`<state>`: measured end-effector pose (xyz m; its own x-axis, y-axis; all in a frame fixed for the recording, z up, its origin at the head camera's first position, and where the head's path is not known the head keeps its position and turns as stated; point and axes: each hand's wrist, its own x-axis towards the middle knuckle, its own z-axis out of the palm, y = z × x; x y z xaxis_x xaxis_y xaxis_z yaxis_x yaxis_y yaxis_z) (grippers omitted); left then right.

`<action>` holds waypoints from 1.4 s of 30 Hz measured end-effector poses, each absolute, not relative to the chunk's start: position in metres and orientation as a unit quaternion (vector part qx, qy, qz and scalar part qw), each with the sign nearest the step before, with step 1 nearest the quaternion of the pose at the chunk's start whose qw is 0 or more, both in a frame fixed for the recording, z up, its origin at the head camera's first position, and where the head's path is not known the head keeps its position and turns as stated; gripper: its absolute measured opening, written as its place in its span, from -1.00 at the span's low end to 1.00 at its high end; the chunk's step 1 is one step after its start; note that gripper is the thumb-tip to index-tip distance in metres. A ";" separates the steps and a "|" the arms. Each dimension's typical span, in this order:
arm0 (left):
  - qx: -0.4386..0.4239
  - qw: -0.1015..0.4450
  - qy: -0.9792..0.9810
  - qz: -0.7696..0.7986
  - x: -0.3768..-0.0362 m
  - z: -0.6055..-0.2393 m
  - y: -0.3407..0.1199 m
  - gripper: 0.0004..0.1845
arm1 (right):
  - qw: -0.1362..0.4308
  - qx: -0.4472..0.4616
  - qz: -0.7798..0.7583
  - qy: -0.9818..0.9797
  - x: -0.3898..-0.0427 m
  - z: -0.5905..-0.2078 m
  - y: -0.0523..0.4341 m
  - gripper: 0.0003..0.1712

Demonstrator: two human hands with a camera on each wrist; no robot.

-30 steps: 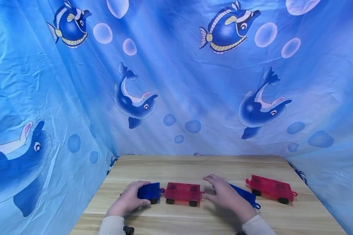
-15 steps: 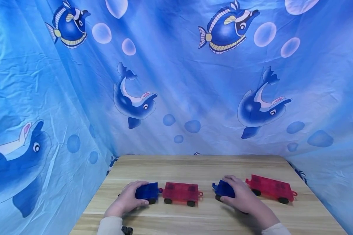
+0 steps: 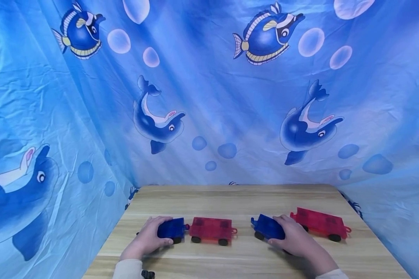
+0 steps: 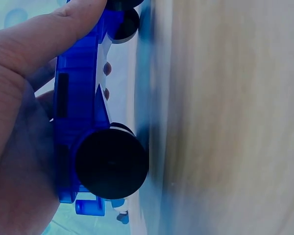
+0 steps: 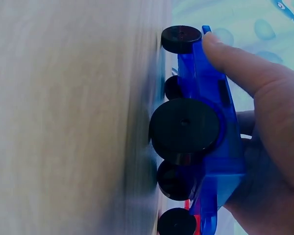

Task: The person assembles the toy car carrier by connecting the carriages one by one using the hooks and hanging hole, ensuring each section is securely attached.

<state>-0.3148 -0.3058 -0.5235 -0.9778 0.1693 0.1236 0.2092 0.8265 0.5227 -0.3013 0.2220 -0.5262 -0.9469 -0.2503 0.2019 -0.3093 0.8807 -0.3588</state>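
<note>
Staged play corner, sea-creature cloth backdrop (image 3: 209, 97), wooden table (image 3: 244, 197)

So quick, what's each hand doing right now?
Left hand: grips the left blue toy car on the table.
Right hand: grips the right blue toy car.

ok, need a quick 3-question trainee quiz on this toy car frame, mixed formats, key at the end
1. True or false: the left hand grips a red car.
2. Multiple choice: what sits directly right of the left blue car, end to end with it?
A. a red car
B. a yellow ball
C. a green cup
3. Fill in: the right hand holds a ____ car that stands between the two red ones; the other is the far-right red car on the wooden table.

Key: 1 false, it grips a blue car; 2 A; 3 blue.
</note>
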 end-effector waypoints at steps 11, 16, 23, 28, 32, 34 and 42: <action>-0.118 0.054 -0.958 -0.257 -0.315 -0.519 -0.309 -0.14 | 0.049 0.136 0.205 -0.968 -0.304 -0.526 0.223 0.06; -0.113 0.054 -0.961 -0.247 -0.313 -0.510 -0.302 -0.02 | 0.043 0.137 0.190 -0.971 -0.306 -0.523 0.221 0.05; -0.141 0.043 -0.946 -0.288 -0.312 -0.488 -0.273 -0.10 | 0.031 0.138 0.165 -0.976 -0.312 -0.514 0.218 0.05; -0.209 0.058 -0.928 -0.302 -0.321 -0.484 -0.242 -0.21 | 0.023 0.132 0.171 -0.976 -0.316 -0.509 0.213 0.05; -0.229 0.058 -0.925 -0.297 -0.327 -0.486 -0.222 -0.19 | 0.019 0.133 0.174 -0.975 -0.318 -0.508 0.208 0.00; -0.233 0.051 -0.925 -0.297 -0.328 -0.486 -0.213 -0.17 | 0.017 0.131 0.175 -0.976 -0.319 -0.508 0.206 -0.01; -0.251 0.024 -0.926 -0.282 -0.336 -0.491 -0.176 -0.19 | 0.012 0.128 0.183 -0.975 -0.326 -0.508 0.200 0.03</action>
